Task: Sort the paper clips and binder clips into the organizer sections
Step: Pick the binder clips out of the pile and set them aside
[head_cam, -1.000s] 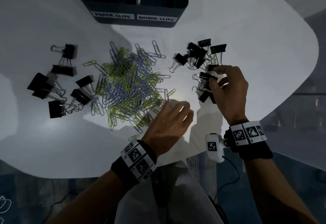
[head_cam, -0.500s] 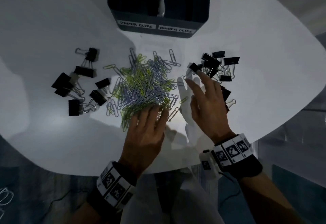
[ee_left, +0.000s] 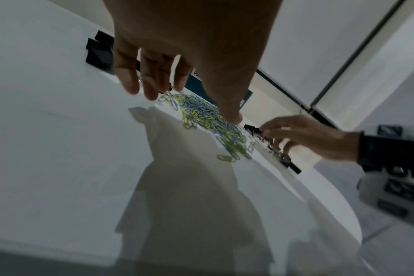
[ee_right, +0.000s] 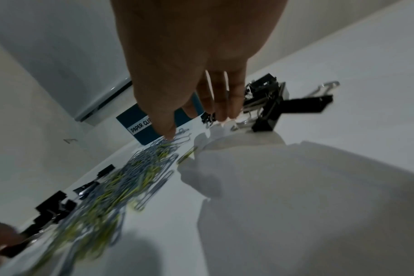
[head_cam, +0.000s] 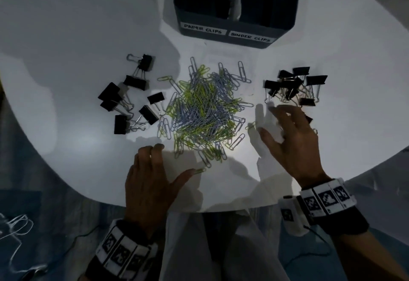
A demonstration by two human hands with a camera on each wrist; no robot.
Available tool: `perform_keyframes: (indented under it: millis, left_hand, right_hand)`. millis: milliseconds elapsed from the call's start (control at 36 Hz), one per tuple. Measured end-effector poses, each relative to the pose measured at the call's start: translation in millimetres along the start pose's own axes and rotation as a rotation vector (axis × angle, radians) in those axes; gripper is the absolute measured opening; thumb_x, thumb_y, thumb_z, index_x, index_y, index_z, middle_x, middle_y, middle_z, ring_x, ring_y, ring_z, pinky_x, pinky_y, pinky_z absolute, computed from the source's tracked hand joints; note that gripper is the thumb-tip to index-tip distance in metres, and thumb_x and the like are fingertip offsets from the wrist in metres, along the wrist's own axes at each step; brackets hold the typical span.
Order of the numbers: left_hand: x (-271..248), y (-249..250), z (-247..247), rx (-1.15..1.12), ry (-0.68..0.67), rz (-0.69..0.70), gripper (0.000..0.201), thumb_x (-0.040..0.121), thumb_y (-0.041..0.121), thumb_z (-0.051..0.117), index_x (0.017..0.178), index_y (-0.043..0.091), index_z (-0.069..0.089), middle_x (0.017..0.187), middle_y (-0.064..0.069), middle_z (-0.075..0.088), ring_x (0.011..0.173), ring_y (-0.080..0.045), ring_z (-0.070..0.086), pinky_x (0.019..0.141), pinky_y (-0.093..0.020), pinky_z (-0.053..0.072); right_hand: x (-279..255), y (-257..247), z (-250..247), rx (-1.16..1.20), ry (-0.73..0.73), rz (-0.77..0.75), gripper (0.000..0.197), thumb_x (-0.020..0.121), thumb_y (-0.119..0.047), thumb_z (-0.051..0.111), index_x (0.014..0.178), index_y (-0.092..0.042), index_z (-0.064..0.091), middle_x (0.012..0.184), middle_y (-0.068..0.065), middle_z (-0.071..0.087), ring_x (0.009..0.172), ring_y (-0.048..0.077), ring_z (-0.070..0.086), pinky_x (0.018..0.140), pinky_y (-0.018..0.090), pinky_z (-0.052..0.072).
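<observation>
Paper clips point(head_cam: 203, 112), blue + yellow-green, heaped mid white surface point(head_cam: 66, 26). Black binder clips in 2 groups: left group point(head_cam: 130, 96), right group point(head_cam: 292, 85). Organizer point(head_cam: 223, 31) at far edge, sections labelled PAPER CLIPS (L) / BINDER CLIPS (R).

Left hand point(head_cam: 150, 183): near side of heap, fingers point(ee_left: 130, 74) loosely bent, thumb out, holds nothing.

Right hand point(head_cam: 294, 139): fingers spread wide, straight, tips by right group; contact w/ clips unclear. Holds nothing.
</observation>
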State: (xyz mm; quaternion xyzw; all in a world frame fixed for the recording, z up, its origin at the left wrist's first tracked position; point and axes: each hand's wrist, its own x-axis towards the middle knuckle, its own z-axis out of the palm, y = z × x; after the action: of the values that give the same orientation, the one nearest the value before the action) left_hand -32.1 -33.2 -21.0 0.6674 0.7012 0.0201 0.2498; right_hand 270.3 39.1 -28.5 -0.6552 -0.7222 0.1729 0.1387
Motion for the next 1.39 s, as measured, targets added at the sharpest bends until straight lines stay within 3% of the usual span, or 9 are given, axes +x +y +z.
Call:
perform_keyframes:
  millis: [111,222,333,583,694,805,917,1055,1389]
  left_hand:
    - [5,17,-1,-0.17,-0.122,-0.101,0.084,0.081,0.047,0.073,0.145,0.007,0.033,0.135,-0.013,0.039,0.115,-0.03,0.054,0.08,-0.035,0.051]
    - [17,30,10,-0.186,-0.02,0.022,0.047,0.087,0.009,0.07,0.129,-0.003,0.054,0.12,-0.02,0.054,0.091,-0.029,0.066,0.08,-0.022,0.047]
    - [31,43,14,-0.21,0.039,0.087,0.036,0.091,-0.003,0.059,0.127,-0.001,0.056,0.115,-0.017,0.055,0.09,-0.029,0.061,0.072,-0.034,0.054]
    - [37,34,-3,-0.117,0.164,-0.153,0.037,0.092,0.012,0.056,0.125,-0.004,0.054,0.112,-0.019,0.054,0.101,-0.03,0.054,0.077,-0.033,0.052]
    - [36,42,7,-0.098,0.081,0.005,0.04,0.089,-0.004,0.048,0.128,-0.008,0.052,0.11,-0.02,0.053,0.096,-0.026,0.051,0.073,-0.03,0.054]
    - [41,53,8,-0.127,-0.023,0.064,0.061,0.075,-0.001,0.05,0.136,-0.006,0.045,0.116,-0.018,0.052,0.1,-0.03,0.051,0.07,-0.038,0.055]
    - [51,58,4,-0.149,-0.072,0.085,0.067,0.078,-0.001,0.054,0.144,-0.001,0.039,0.128,-0.019,0.051,0.111,-0.034,0.051,0.084,-0.042,0.051]
    - [69,54,-11,-0.134,0.041,0.133,0.051,0.083,-0.002,0.048,0.133,0.006,0.052,0.126,-0.014,0.055,0.112,-0.03,0.052,0.083,-0.043,0.054]
    - [143,19,-33,0.262,0.24,0.157,0.04,0.076,-0.005,0.061,0.112,0.011,0.064,0.109,-0.012,0.064,0.108,-0.038,0.053,0.084,-0.046,0.039]
  right_hand:
    - [-15,-12,12,0.035,-0.156,0.052,0.081,0.08,-0.059,0.072,0.14,-0.01,0.047,0.13,0.014,0.045,0.11,0.028,0.055,0.066,0.036,0.055]
    - [-19,-24,25,0.081,-0.212,0.064,0.071,0.079,-0.031,0.079,0.14,-0.012,0.048,0.128,0.014,0.042,0.113,0.031,0.053,0.069,0.045,0.06]
    - [-15,-36,30,0.134,-0.23,-0.002,0.066,0.08,-0.012,0.075,0.14,-0.015,0.048,0.124,0.012,0.043,0.105,0.03,0.057,0.068,0.039,0.058]
    - [-16,-51,17,0.153,-0.177,0.019,0.052,0.081,-0.036,0.076,0.126,-0.016,0.056,0.111,0.005,0.051,0.078,0.021,0.062,0.051,0.028,0.049]
    - [-35,-69,26,0.163,-0.271,-0.097,0.048,0.076,-0.033,0.082,0.115,-0.014,0.061,0.109,0.004,0.06,0.072,0.015,0.061,0.057,0.019,0.043]
    - [-49,-84,50,0.159,-0.355,-0.169,0.049,0.07,-0.028,0.082,0.112,-0.025,0.056,0.114,0.003,0.06,0.085,0.026,0.066,0.062,0.03,0.057]
    - [-46,-86,66,0.122,-0.334,-0.186,0.026,0.086,-0.028,0.072,0.109,-0.017,0.066,0.115,0.006,0.059,0.093,0.023,0.062,0.072,0.033,0.057]
    - [-26,-79,61,0.125,-0.213,-0.112,0.024,0.094,-0.031,0.053,0.102,-0.011,0.063,0.103,0.009,0.058,0.084,0.028,0.059,0.059,0.037,0.054]
    - [-37,-91,53,0.144,-0.136,-0.199,0.018,0.082,-0.011,0.073,0.099,-0.008,0.068,0.1,0.01,0.062,0.083,0.027,0.062,0.062,0.034,0.055]
